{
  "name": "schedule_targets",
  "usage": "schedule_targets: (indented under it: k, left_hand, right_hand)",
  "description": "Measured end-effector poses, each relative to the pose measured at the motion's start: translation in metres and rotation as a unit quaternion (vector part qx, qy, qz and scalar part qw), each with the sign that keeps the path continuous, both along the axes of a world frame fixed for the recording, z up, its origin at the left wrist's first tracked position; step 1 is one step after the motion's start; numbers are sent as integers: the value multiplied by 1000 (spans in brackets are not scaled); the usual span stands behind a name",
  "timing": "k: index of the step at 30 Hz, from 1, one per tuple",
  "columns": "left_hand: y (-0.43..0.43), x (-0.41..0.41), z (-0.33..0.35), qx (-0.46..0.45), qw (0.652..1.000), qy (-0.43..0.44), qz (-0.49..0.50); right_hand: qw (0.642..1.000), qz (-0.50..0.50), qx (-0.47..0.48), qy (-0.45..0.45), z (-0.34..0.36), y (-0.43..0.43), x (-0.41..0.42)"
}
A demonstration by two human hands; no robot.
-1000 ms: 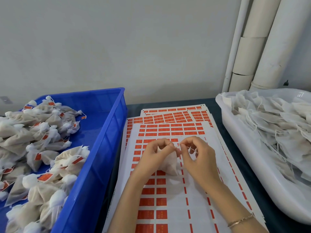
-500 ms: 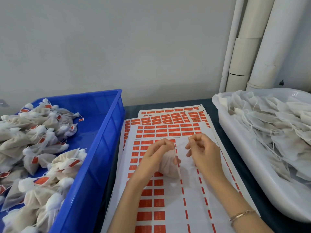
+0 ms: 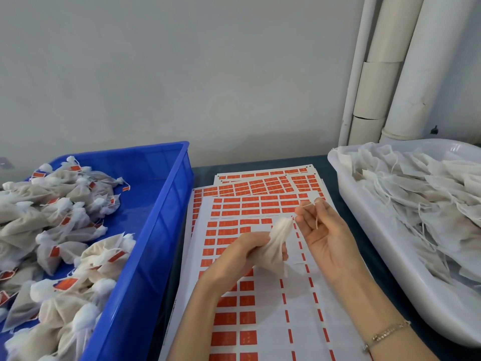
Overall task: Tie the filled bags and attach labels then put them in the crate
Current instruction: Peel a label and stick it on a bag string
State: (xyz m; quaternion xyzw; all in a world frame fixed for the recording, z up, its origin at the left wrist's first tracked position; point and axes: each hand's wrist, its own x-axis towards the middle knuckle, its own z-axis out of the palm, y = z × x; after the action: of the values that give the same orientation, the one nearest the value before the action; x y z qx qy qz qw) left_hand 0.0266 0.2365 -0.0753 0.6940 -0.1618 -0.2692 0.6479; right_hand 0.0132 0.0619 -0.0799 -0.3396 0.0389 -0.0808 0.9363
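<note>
My left hand (image 3: 242,255) grips a small white mesh bag (image 3: 278,242) by its body, with the gathered neck pointing up and to the right. My right hand (image 3: 325,235) is palm up just right of the neck and pinches the bag's thin white string (image 3: 311,204) between thumb and fingertip. Both hands hover over sheets of orange labels (image 3: 250,204). The blue crate (image 3: 156,230) at the left holds several tied bags with orange labels (image 3: 65,225).
A white tub (image 3: 369,246) at the right is full of untied white bags with loose strings. Label sheets cover the dark table between crate and tub. White pipes run up the wall at the back right.
My right hand has pulled away up and to the right with the string, turning palm up. The bag's neck has drawn out toward it. My left hand has tilted the bag.
</note>
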Motion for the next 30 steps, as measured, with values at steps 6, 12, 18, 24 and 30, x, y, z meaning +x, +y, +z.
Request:
schedule_targets:
  k: [6,12,18,24,30]
  left_hand:
    - [5,5,-8,-37,997,-39,52]
    - [8,5,-3,-131,979,-30,154]
    - [8,7,-7,-113,965,-123,203]
    - [-1,8,-20,52,935,-216,275]
    - [-2,11,-32,220,869,-348,275]
  right_hand:
    - [995,-40,-70,50,-5,-2,3]
    - [906,-79,-388,147,-17,1,9]
    - [743,-59,-664,58,-29,7,6]
    - [726,3,-687,6,-25,13,4]
    - [771,39,-633,-63,-22,20,0]
